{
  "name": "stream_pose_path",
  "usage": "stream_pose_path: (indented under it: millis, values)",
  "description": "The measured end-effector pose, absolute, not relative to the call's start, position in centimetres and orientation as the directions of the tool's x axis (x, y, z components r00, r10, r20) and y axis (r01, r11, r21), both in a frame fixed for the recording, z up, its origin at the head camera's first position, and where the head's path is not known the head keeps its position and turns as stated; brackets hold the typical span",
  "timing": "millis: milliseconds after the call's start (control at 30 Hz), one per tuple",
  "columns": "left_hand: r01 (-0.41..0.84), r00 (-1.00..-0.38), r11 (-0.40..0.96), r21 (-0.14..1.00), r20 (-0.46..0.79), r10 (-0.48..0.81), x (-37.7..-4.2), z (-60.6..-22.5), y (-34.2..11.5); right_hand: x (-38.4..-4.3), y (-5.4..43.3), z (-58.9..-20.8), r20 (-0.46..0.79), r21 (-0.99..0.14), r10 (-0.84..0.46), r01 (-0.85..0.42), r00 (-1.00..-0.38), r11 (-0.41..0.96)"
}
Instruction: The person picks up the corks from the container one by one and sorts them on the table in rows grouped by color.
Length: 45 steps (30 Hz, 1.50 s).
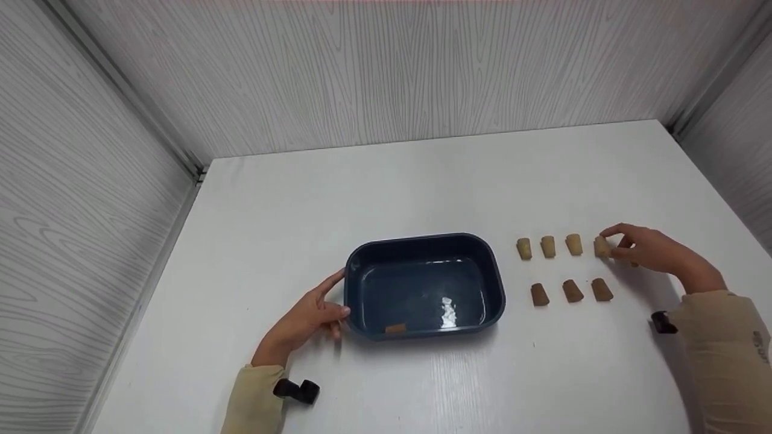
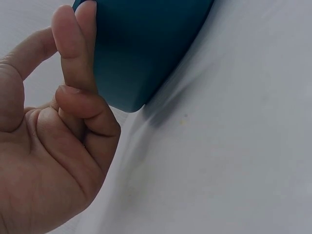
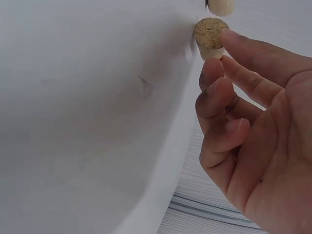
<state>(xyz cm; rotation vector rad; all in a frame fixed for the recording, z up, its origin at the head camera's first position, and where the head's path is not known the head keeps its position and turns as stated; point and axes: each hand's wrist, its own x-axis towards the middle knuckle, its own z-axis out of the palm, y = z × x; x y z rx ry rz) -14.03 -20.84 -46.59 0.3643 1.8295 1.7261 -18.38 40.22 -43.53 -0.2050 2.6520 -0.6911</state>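
A dark blue rectangular basin (image 1: 416,289) stands on the table. At its left end, my left hand (image 1: 307,316) holds the wall, the thumb at the rim; in the left wrist view its fingers (image 2: 73,44) meet the outer blue side (image 2: 131,53). My right hand (image 1: 654,250) pinches a light tapered cork stopper (image 1: 601,246) at the right end of the upper row. The right wrist view shows that stopper's speckled round end (image 3: 209,32) by the thumb tip, the other fingers curled below.
More light stoppers (image 1: 547,246) line up left of the pinched one. Nearer me are three darker brown stoppers (image 1: 572,291) in a row. A brown piece (image 1: 395,328) lies inside the basin by its near wall. Wood-grain panels (image 1: 398,72) enclose the white table (image 1: 301,199).
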Motion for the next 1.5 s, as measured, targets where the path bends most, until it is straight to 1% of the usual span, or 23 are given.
stream_pose_path:
  millis: [367, 600, 1033, 1333, 1500]
  values:
    - [-0.198, -0.787, 0.123, 0.973, -0.232, 0.571, -14.1, -46.5, -20.7, -18.4, 40.6, -43.6, -0.328, -0.516, -0.258, -0.057, -0.909, 0.855]
    - [-0.199, -0.788, 0.127, 0.972, -0.235, 0.568, -14.0, -46.5, -20.8, -18.5, 40.2, -43.9, -0.322, -0.52, -0.31, -0.107, -0.895, 0.848]
    - [-0.222, -0.785, 0.102, 0.97, -0.24, 0.572, -14.1, -46.8, -20.7, -19.3, 39.8, -44.1, -0.335, -0.48, -0.288, -0.1, -0.897, 0.871]
    - [-0.211, -0.782, 0.092, 0.973, -0.225, 0.581, -14.1, -46.8, -20.8, -19.5, 39.6, -44.2, -0.343, -0.485, -0.294, -0.1, -0.892, 0.869]
    - [-0.207, -0.785, 0.099, 0.973, -0.225, 0.577, -14.0, -46.8, -20.8, -19.5, 39.5, -44.1, -0.317, -0.489, -0.297, -0.112, -0.901, 0.865]
